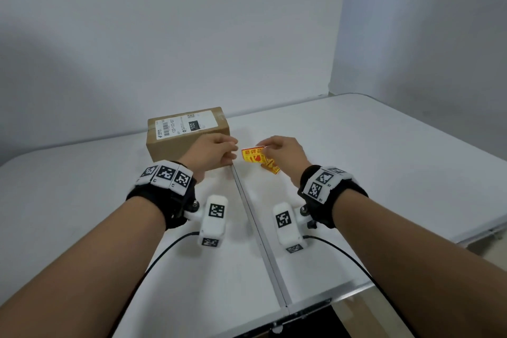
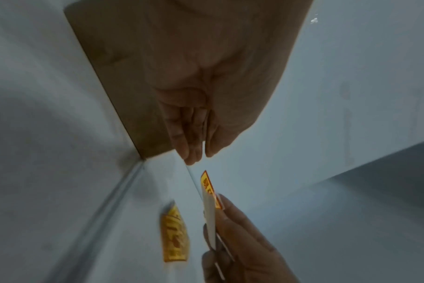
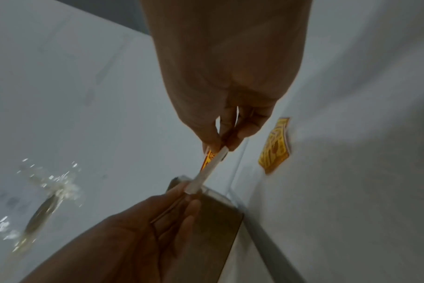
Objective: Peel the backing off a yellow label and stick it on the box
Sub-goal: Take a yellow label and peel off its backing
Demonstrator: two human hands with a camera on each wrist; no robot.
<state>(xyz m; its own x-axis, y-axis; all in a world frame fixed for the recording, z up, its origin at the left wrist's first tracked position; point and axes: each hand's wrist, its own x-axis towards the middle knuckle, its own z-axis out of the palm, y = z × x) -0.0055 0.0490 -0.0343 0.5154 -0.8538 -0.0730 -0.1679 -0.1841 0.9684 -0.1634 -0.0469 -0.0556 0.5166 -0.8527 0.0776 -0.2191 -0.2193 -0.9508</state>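
A brown cardboard box with a white shipping label on top stands at the back of the white table. My right hand pinches a yellow and red label by one end, just above the table and right of the box. Its white back shows in the left wrist view. My left hand is in front of the box, thumb and fingers drawn together at the label's free end. Whether they grip it I cannot tell.
A second yellow label lies flat on the table under my right hand, also seen as the spare label. A metal seam runs down the table's middle toward me. White walls close off the back and right.
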